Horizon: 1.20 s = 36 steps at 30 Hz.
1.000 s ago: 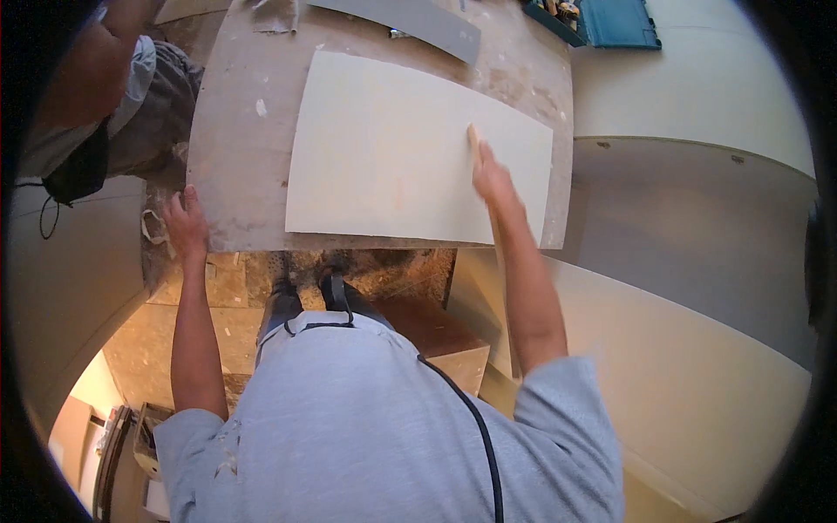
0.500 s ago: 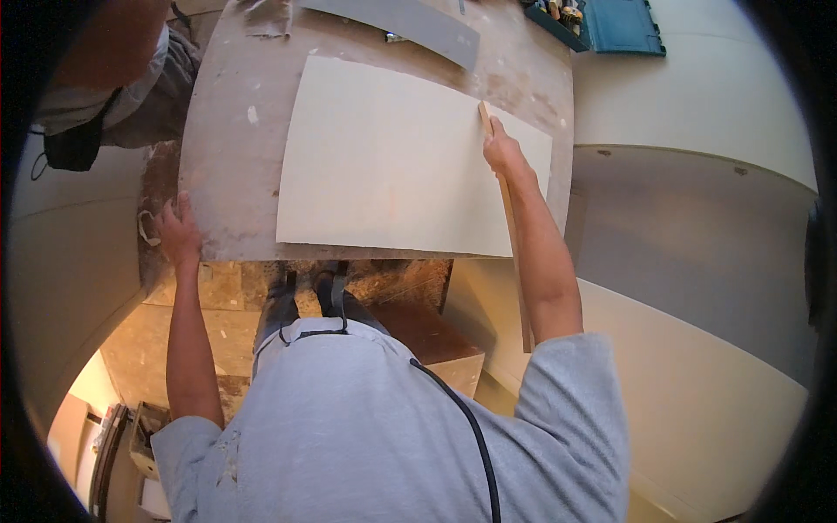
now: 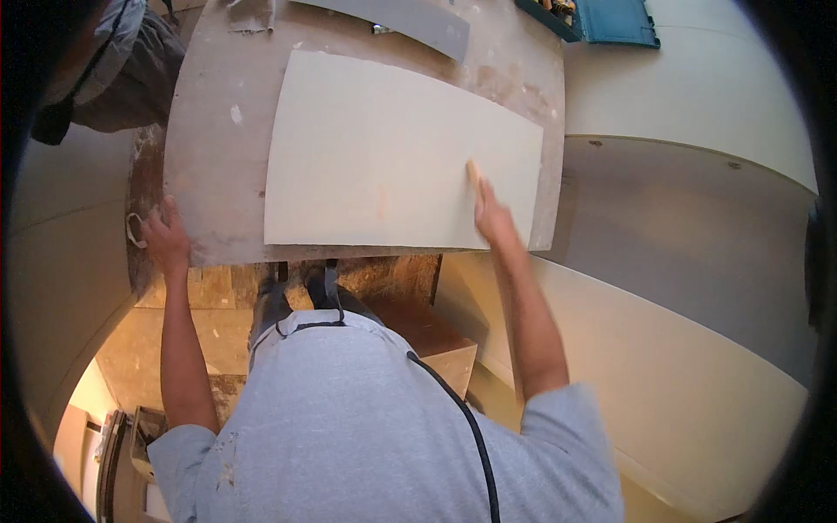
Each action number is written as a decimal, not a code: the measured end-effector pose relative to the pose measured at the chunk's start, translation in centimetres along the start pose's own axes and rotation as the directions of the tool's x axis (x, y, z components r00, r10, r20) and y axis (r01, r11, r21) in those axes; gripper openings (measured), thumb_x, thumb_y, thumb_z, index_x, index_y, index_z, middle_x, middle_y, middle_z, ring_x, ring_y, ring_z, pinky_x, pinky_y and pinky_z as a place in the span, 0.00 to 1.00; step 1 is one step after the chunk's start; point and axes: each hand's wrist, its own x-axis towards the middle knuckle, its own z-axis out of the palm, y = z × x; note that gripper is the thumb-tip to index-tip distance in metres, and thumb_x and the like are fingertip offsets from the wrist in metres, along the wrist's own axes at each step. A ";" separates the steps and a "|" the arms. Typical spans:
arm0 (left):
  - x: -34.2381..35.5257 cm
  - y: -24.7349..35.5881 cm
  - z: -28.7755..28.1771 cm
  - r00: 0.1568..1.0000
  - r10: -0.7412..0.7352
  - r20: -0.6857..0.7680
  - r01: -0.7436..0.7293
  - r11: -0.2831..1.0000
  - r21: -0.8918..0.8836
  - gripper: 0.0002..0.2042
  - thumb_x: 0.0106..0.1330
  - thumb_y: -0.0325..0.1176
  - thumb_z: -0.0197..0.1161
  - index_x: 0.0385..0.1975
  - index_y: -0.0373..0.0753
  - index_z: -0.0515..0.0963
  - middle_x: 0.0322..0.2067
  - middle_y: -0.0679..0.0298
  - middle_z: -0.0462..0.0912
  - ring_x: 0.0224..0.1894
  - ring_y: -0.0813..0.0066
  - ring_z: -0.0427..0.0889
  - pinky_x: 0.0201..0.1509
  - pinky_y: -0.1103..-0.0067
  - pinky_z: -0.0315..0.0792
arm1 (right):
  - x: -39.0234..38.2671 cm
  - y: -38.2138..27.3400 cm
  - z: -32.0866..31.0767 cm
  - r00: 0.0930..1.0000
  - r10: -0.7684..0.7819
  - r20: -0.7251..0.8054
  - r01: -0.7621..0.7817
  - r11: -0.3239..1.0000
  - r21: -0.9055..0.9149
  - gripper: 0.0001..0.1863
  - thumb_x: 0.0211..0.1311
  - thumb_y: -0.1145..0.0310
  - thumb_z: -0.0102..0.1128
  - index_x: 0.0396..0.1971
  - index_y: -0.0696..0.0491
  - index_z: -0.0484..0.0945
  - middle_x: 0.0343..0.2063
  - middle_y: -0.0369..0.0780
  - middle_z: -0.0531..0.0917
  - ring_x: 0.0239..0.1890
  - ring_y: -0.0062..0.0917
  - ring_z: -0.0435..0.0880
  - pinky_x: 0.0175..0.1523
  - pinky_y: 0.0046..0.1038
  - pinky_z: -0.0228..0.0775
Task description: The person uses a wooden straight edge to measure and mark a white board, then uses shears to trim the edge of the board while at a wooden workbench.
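A large cream-white rectangular panel (image 3: 375, 148) lies flat on the worn, stained table (image 3: 218, 166). Over its near right part is my right hand (image 3: 495, 218), somewhat blurred, closed around a thin wooden strip (image 3: 472, 172). The strip's far end juts past my fingers above the panel; its other end runs back along my forearm, mostly hidden. At the table's near left corner rests my left hand (image 3: 166, 237), fingers apart and holding nothing.
A long grey board (image 3: 410, 30) lies beyond the panel. Farther right is an open teal case (image 3: 615, 22) with tools. Another person's clothed body (image 3: 139, 78) is at upper left. Large pale panels (image 3: 663, 349) stand on my right, and a brown box (image 3: 436, 340) sits below the table edge.
My right hand has come back toward me with the wooden strip, from the panel's far right edge to its near right part. My left hand stays at the table corner.
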 end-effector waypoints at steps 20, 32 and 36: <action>0.7 -1.5 1.6 0.997 -0.035 -0.062 0.038 0.998 0.047 0.39 0.73 0.68 0.40 0.65 0.37 0.71 0.64 0.44 0.69 0.65 0.45 0.69 0.65 0.57 0.67 | 3.6 0.9 -0.6 0.998 -0.056 0.023 0.055 0.996 0.072 0.31 0.75 0.62 0.38 0.76 0.40 0.49 0.48 0.66 0.79 0.52 0.62 0.79 0.59 0.56 0.69; 0.2 -2.5 2.2 0.989 -0.041 -0.143 0.055 0.994 0.092 0.37 0.74 0.64 0.44 0.65 0.34 0.71 0.61 0.39 0.72 0.64 0.40 0.71 0.66 0.53 0.65 | -9.3 2.1 1.8 0.988 0.017 0.155 -0.044 0.984 0.174 0.31 0.75 0.59 0.39 0.76 0.34 0.48 0.50 0.68 0.77 0.56 0.64 0.76 0.61 0.54 0.68; 0.7 -2.7 2.3 0.997 0.036 -0.072 -0.024 0.987 0.160 0.40 0.74 0.65 0.41 0.66 0.31 0.69 0.63 0.37 0.69 0.65 0.38 0.69 0.67 0.53 0.65 | -8.2 4.1 2.7 0.988 0.081 0.128 -0.080 0.997 -0.012 0.34 0.74 0.62 0.44 0.77 0.35 0.47 0.50 0.67 0.78 0.56 0.61 0.77 0.58 0.54 0.71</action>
